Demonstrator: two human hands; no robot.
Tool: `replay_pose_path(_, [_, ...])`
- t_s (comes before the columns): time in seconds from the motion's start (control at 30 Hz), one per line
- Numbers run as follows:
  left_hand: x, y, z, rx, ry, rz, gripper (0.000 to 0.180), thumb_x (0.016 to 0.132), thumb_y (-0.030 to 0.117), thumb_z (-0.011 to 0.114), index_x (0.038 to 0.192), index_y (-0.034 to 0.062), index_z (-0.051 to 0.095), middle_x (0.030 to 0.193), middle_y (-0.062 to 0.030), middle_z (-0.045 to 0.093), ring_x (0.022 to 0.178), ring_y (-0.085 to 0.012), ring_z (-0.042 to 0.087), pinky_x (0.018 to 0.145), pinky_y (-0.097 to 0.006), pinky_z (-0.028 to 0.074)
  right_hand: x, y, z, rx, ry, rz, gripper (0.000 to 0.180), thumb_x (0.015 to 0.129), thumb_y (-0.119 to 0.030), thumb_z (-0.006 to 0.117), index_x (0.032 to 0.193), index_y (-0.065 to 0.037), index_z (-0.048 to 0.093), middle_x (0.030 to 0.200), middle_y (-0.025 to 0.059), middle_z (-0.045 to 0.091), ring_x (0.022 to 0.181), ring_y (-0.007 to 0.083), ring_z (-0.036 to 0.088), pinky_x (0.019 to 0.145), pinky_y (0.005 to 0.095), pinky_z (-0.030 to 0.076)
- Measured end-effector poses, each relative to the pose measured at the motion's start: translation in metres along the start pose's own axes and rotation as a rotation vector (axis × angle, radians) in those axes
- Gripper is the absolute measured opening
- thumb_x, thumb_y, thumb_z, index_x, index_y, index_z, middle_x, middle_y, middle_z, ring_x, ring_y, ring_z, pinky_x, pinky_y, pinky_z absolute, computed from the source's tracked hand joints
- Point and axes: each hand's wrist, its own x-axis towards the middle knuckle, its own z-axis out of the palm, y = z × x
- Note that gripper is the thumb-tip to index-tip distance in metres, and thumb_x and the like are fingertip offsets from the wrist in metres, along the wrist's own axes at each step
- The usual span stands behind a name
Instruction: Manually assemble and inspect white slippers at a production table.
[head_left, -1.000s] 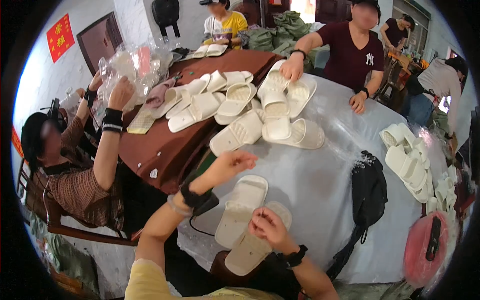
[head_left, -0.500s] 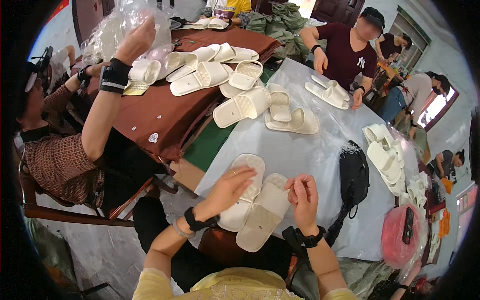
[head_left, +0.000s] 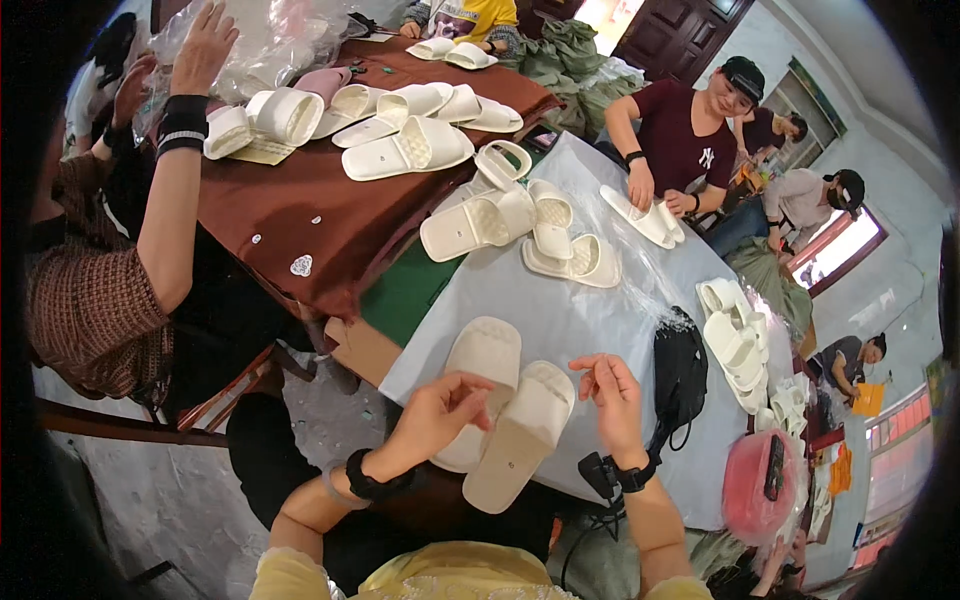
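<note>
Two cream-white slide slippers lie side by side at the near table edge, toes away from me. My left hand (head_left: 440,412) hovers over the left slipper (head_left: 485,345), covering part of its sole; its fingers are bent and apart, with nothing seen in them. To the right of the right slipper (head_left: 500,468), close to its toe strap, my right hand (head_left: 612,400) is raised with loosely curled fingers, apart and seemingly holding nothing. Both wrists wear black bands.
More white slippers (head_left: 480,220) are heaped where the grey-covered table (head_left: 420,355) meets a brown-covered one (head_left: 290,215). A black bag (head_left: 680,375), a slipper row (head_left: 735,345) and a pink bundle (head_left: 760,490) sit rightward. Opposite, a person handles slippers (head_left: 640,215); another sits left, arms raised.
My left hand has drawn back from the left slipper's strap, baring it. My right hand has barely moved. The person opposite now has both hands on the slippers; the neighbour's raised hand has left the plastic.
</note>
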Motion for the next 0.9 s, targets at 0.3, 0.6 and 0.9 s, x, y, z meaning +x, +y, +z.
replay_pose_path(0.3, [-0.018, -0.028, -0.014, -0.058, -0.08, -0.387, 0.023, 0.089, 0.012, 0.049, 0.104, -0.0059, 0.048, 0.078, -0.0109, 0.06, 0.062, -0.0196, 0.064, 0.055, -0.027, 0.053, 0.07, 0.025, 0.021, -0.365, -0.321, -0.004, 0.027, 0.091, -0.021, 0.047, 0.099, 0.001, 0.06, 0.094, 0.0059, 0.063, 0.089, 0.0113, 0.056, 0.081, 0.0242, 0.043])
replay_pose_path(0.6, [-0.006, -0.026, -0.009, -0.053, -0.041, -0.392, 0.031, 0.089, 0.014, 0.048, 0.112, -0.0069, 0.044, 0.085, -0.0123, 0.06, 0.062, -0.0226, 0.065, 0.053, -0.026, 0.053, 0.084, 0.047, 0.025, -0.382, -0.585, 0.147, 0.028, 0.09, -0.023, 0.048, 0.101, 0.0, 0.059, 0.098, 0.0053, 0.062, 0.089, 0.0112, 0.055, 0.081, 0.0249, 0.042])
replay_pose_path(0.9, [-0.001, -0.035, 0.007, -0.42, 0.114, -0.539, 0.025, 0.09, 0.008, 0.042, 0.11, -0.0054, 0.041, 0.086, -0.0125, 0.055, 0.075, -0.0253, 0.063, 0.06, -0.033, 0.055, 0.077, 0.054, 0.025, -0.451, -0.786, 0.284, 0.029, 0.09, -0.029, 0.05, 0.105, -0.006, 0.06, 0.098, 0.0005, 0.06, 0.092, 0.0088, 0.051, 0.085, 0.0243, 0.039])
